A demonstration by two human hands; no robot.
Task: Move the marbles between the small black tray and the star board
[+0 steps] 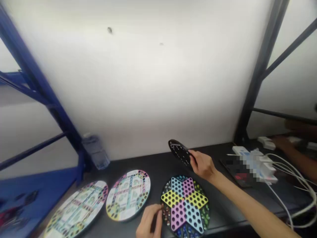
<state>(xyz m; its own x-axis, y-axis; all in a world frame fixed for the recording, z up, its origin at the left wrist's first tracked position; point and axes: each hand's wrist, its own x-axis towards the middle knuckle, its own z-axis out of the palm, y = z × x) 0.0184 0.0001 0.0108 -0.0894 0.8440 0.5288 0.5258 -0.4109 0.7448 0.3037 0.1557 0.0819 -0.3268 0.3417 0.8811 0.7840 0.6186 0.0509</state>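
Observation:
A round board with a star of yellow, pink and pale blue fields (185,205) lies on the dark table near its front edge. My left hand (149,222) rests at the star board's left rim, fingers curled against it. Behind the star board, my right hand (202,164) holds a black round perforated disc (179,151) tilted up off the table by its right edge.
Two more round game boards (128,194) (78,209) lie to the left. A clear plastic cup (95,150) stands by a blue rack (37,86). White chargers and cables (262,162) lie at right, where another person's hand (282,142) reaches in. A grey post (260,72) stands behind.

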